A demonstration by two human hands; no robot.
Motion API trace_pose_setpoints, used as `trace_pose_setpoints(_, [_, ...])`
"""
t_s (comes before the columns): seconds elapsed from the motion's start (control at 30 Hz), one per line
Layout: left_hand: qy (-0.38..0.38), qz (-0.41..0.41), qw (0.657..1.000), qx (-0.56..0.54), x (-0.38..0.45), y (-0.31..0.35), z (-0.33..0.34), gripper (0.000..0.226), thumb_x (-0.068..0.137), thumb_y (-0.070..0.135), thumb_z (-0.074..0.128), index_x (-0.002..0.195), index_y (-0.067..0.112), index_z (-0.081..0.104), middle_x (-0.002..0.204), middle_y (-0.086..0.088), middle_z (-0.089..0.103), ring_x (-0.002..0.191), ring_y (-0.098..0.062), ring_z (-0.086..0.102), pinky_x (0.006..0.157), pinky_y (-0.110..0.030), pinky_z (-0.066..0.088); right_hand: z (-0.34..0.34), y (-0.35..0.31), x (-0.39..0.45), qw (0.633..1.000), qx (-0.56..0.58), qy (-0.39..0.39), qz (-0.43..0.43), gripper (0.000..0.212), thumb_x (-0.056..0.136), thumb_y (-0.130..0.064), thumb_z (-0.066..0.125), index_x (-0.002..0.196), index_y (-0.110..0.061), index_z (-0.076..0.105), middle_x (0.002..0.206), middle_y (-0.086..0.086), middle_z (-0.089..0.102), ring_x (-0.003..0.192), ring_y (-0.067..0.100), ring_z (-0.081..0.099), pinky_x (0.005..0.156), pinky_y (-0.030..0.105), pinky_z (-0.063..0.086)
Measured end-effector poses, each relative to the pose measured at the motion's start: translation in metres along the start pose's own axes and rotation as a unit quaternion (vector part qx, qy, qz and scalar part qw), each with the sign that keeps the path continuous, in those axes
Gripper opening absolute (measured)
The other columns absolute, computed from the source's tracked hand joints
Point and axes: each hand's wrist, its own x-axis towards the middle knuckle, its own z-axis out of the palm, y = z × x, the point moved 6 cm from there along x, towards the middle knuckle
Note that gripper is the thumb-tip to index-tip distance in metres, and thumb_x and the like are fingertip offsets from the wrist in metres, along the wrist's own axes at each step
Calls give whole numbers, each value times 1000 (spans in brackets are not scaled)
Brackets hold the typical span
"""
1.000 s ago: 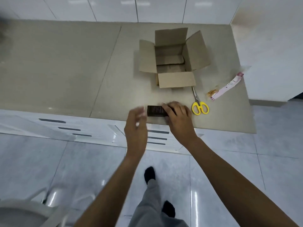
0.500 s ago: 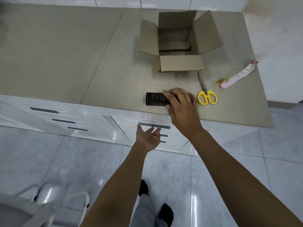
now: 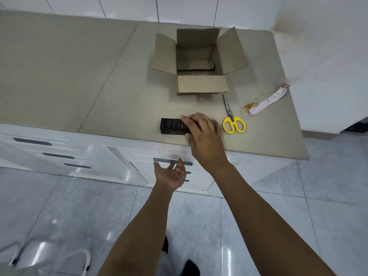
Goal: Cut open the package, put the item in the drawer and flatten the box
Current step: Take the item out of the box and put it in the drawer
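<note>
A small black box (image 3: 171, 126), the item, lies on the beige counter (image 3: 83, 76) near its front edge. My right hand (image 3: 203, 134) rests over the item's right end, fingers wrapped on it. My left hand (image 3: 169, 174) is palm up with fingers spread, just below the dark handle (image 3: 165, 159) of the top drawer under the counter; the drawer is closed. The cardboard box (image 3: 199, 58) stands open farther back, all flaps out, with a loose cardboard piece inside.
Yellow-handled scissors (image 3: 233, 120) lie right of my right hand. A strip of cut tape and label (image 3: 266, 100) lies further right. White drawer fronts (image 3: 57, 156) run under the counter to the left. A white stool (image 3: 49, 259) stands on the tiled floor at lower left.
My left hand dropped from beside the item to the front of the top drawer handle, palm up. My right hand stayed on the black item.
</note>
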Motion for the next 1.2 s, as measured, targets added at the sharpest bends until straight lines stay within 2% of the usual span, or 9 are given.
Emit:
trace_pose_setpoints(0.13, [-31, -9, 999, -19, -8, -5, -12, 74, 84, 79, 27, 113, 14, 49, 81, -11, 63, 54, -23, 61, 46, -17, 47, 1, 0, 1, 1000, 2, 3, 3, 47, 91, -15, 51, 137, -22, 48, 129, 3, 53, 134, 22, 39, 108, 51, 27])
trace_pose_setpoints(0.27, [-82, -21, 993, 85, -17, -3, 2, 86, 81, 82, 27, 115, 10, 58, 89, -11, 67, 62, -23, 63, 50, -23, 52, 1, 2, -2, 1000, 15, 11, -8, 46, 91, -14, 51, 136, -20, 49, 128, 4, 54, 132, 23, 40, 109, 49, 29])
trace_pose_setpoints(0.37, [18, -27, 995, 91, -20, 12, 3, 87, 80, 83, 21, 108, 8, 54, 79, -10, 65, 59, -18, 57, 49, -22, 52, 0, 1, -1, 1000, 16, 16, -10, 45, 90, -13, 52, 134, -19, 51, 127, 5, 55, 129, 25, 42, 108, 47, 30])
trace_pose_setpoints(0.43, [59, -31, 994, 84, -18, 20, -4, 91, 79, 84, 18, 118, 9, 51, 82, -8, 63, 62, -17, 54, 49, -21, 52, -1, 1, -1, 999, 23, 22, -6, 45, 89, -13, 53, 134, -19, 51, 126, 6, 55, 127, 25, 43, 107, 46, 31])
trace_pose_setpoints(0.5, [53, -33, 995, 78, -16, 21, -9, 93, 79, 84, 16, 122, 9, 49, 83, -6, 61, 64, -15, 52, 49, -21, 52, 0, 1, -2, 999, 19, 27, -14, 45, 89, -14, 53, 134, -19, 51, 126, 5, 55, 126, 25, 44, 106, 47, 32])
trace_pose_setpoints(0.7, [27, -20, 998, 47, -8, 20, -5, 86, 84, 80, 16, 88, 4, 56, 71, -4, 58, 61, -16, 51, 50, -19, 50, 2, 2, -1, 999, 15, 29, -18, 45, 89, -14, 52, 135, -19, 50, 126, 5, 54, 125, 24, 43, 106, 47, 32])
trace_pose_setpoints(0.97, [34, 5, 999, 28, -6, 7, -31, 75, 87, 76, 22, 102, 9, 53, 60, -12, 62, 58, -22, 54, 52, -26, 54, 2, 3, -2, 999, 15, 26, -22, 45, 90, -14, 53, 135, -19, 50, 127, 6, 54, 124, 26, 44, 106, 48, 33])
trace_pose_setpoints(1.1, [40, -13, 999, 29, -28, -1, -74, 80, 79, 83, 30, 93, 8, 55, 71, -16, 68, 60, -25, 63, 57, -28, 56, 2, 0, -3, 999, 24, 43, -13, 45, 89, -13, 54, 133, -17, 52, 126, 7, 55, 124, 27, 45, 106, 48, 33])
trace_pose_setpoints(1.2, [27, -43, 998, 40, -46, -1, -97, 86, 76, 86, 33, 96, 6, 56, 83, -18, 68, 66, -30, 65, 63, -31, 56, 2, -15, -16, 996, 22, 61, -55, 43, 89, -12, 54, 131, -12, 54, 122, 12, 58, 121, 32, 49, 105, 49, 34])
